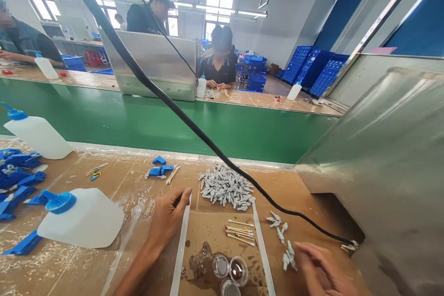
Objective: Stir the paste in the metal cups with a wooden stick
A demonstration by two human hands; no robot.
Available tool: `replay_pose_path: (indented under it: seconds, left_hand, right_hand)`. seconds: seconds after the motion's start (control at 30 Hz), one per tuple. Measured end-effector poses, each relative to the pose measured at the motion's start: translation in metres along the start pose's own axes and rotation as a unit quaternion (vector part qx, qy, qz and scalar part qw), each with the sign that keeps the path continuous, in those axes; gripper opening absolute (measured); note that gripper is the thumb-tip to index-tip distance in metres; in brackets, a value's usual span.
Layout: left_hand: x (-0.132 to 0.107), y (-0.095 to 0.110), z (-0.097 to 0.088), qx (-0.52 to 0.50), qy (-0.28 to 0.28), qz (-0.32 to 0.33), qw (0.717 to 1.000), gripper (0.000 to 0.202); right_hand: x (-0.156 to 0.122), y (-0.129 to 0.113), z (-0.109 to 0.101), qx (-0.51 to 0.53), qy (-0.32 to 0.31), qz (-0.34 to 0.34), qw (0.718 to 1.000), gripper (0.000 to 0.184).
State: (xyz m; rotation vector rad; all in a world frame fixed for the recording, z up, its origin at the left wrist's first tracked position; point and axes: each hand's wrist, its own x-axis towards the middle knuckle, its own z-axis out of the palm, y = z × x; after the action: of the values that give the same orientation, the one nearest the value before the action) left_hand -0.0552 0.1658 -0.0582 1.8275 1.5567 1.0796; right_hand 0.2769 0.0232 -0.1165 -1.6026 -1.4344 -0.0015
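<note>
My left hand (167, 216) rests at the left edge of a taped cardboard sheet (204, 224), its fingers curled and thumb pressed to them; whatever they may hold is hidden. At the lower right, my right hand (321, 268) reaches beside a few loose grey plastic parts (288, 256), fingers apart, with nothing visible in them. More of these parts (277, 222) lie just above. A large pile of the same grey pieces (227, 187) sits beyond the sheet. On the sheet are several cotton swabs (240, 232) and small clear cups (238, 271), one with dark liquid, beside a wet stain.
White squeeze bottles (83, 217) and blue plastic parts (21, 175) stand and lie at left. A black cable (180, 113) hangs across the view. A metal panel (388, 185) borders the right side. Past the green belt (156, 120), people (218, 64) sit at another bench.
</note>
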Motion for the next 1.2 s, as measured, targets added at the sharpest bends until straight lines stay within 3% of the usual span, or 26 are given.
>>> replay_pose_path:
  seconds: [0.03, 0.1, 0.17, 0.27, 0.4, 0.67, 0.8, 0.97, 1.07, 1.2]
  left_hand:
    - [0.000, 0.000, 0.000, 0.007, -0.004, 0.004, 1.000, 0.048]
    - [0.000, 0.000, 0.001, 0.022, -0.011, 0.011, 1.000, 0.047]
    - [-0.001, -0.002, 0.002, 0.034, -0.014, 0.012, 0.999, 0.047]
    - [-0.007, -0.004, 0.002, 0.042, -0.025, 0.009, 0.999, 0.048]
    - [-0.024, -0.006, -0.005, 0.045, -0.065, 0.000, 0.997, 0.046]
    - [-0.074, -0.020, -0.029, 0.036, -0.149, -0.073, 0.985, 0.037]
    - [-0.097, -0.024, -0.033, 0.009, -0.129, -0.083, 0.988, 0.032]
    - [-0.117, -0.028, -0.037, 0.020, -0.060, -0.052, 0.997, 0.021]
    - [-0.120, -0.028, -0.040, 0.022, -0.053, -0.021, 0.998, 0.019]
    - [-0.121, -0.028, -0.040, 0.027, -0.050, 0.003, 0.998, 0.018]
  right_hand:
    - [0.006, -0.014, 0.007, 0.020, -0.044, -0.069, 0.996, 0.014]
    - [0.018, -0.036, 0.022, 0.044, -0.105, -0.143, 0.983, 0.017]
    - [0.027, -0.048, 0.036, 0.038, -0.133, -0.169, 0.976, 0.019]
    - [0.033, -0.049, 0.050, 0.008, -0.169, -0.179, 0.969, 0.018]
    - [0.033, -0.041, 0.054, 0.007, -0.208, -0.170, 0.963, 0.016]
    - [0.045, -0.044, 0.053, -0.016, -0.237, -0.070, 0.969, 0.023]
    - [0.056, -0.051, 0.063, -0.031, -0.291, -0.076, 0.953, 0.020]
    - [0.063, -0.063, 0.071, -0.095, -0.351, -0.089, 0.927, 0.021]
    - [0.063, -0.070, 0.072, -0.106, -0.346, -0.090, 0.928, 0.024]
    - [0.060, -0.077, 0.063, -0.051, -0.306, -0.056, 0.949, 0.028]
